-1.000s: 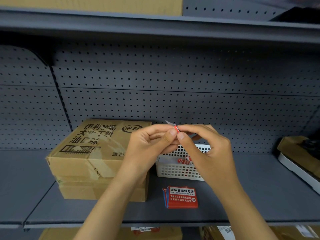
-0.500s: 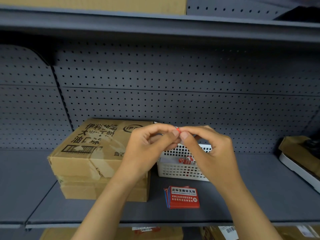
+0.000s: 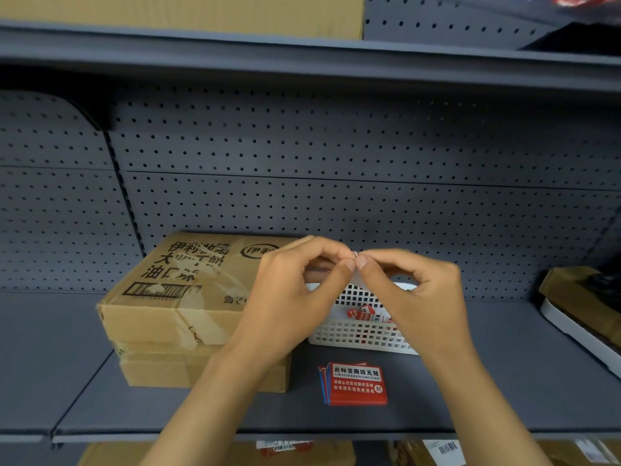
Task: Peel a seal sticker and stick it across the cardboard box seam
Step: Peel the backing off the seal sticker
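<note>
My left hand (image 3: 295,297) and my right hand (image 3: 416,297) meet fingertip to fingertip above the shelf, both pinching a small seal sticker (image 3: 355,255) of which only a pale sliver shows. A taped cardboard box (image 3: 181,297) with black printed characters lies to the left, stacked on a second box. A stack of red seal stickers (image 3: 356,385) lies on the shelf in front of me, below my hands.
A white perforated basket (image 3: 359,334) holding more red stickers stands behind my hands. The grey metal shelf (image 3: 504,391) has a pegboard back. A tray with a brown item (image 3: 578,314) sits at the right. An upper shelf runs overhead.
My fingertips have shifted on the sticker: the red edge seen earlier between them is hidden now, and only a pale sliver shows. Both hands stay in about the same place.
</note>
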